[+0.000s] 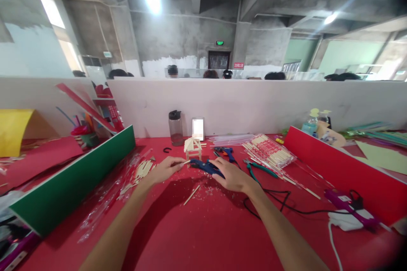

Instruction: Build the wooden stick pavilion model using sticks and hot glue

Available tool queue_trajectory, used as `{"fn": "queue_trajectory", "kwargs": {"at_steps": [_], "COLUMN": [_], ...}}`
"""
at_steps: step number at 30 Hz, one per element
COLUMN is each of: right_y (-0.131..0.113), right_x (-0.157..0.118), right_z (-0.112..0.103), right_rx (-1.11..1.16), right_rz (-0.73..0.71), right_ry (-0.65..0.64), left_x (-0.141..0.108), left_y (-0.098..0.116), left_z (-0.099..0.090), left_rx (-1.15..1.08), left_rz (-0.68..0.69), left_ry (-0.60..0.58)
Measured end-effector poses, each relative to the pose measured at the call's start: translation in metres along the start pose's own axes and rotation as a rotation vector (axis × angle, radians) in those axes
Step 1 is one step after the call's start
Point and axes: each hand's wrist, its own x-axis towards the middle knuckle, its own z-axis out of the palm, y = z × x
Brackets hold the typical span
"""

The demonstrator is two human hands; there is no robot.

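Pinched between the fingers of my left hand (168,168) is a short wooden stick (186,162), its end at the jaws of a dark blue hand tool (203,166). My right hand (229,174) is closed around that tool's handles. Just behind the tool stands a small wooden stick frame (192,148) with a sloped roof. A loose stick (191,195) lies in front of my hands among small chips. Left of my left hand is a pile of short sticks (143,172).
A bottle (176,128) stands behind the frame. To the right lie a blue glue gun (226,152), green-handled pliers (262,168), bagged sticks (273,152), a black cable and a purple power strip (349,209). Green (79,178) and red (343,173) dividers flank the area.
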Motion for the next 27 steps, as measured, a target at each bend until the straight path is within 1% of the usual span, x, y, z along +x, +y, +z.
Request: {"fn": "queue_trajectory", "kwargs": {"at_steps": [3, 7, 12, 19, 27], "right_y": [0.001, 0.001, -0.004, -0.007, -0.005], "right_x": [0.0, -0.001, -0.001, 0.0, 0.0], "right_z": [-0.002, -0.002, 0.0, -0.002, -0.004], "right_rx": [0.024, 0.046, 0.034, 0.029, 0.012], "right_rz": [0.01, 0.015, -0.007, -0.037, -0.022], "right_ry": [0.006, 0.007, -0.004, 0.013, 0.036], "left_x": [-0.001, -0.002, -0.001, 0.0, 0.0], "left_y": [0.002, 0.004, 0.009, 0.012, 0.012], "left_z": [0.0, 0.002, 0.008, 0.01, 0.008], "left_rx": [-0.003, 0.0, 0.066, 0.084, 0.121], "left_rz": [-0.005, 0.0, 0.024, 0.021, 0.016], "left_ry": [-0.094, -0.12, -0.191, -0.145, -0.139]}}
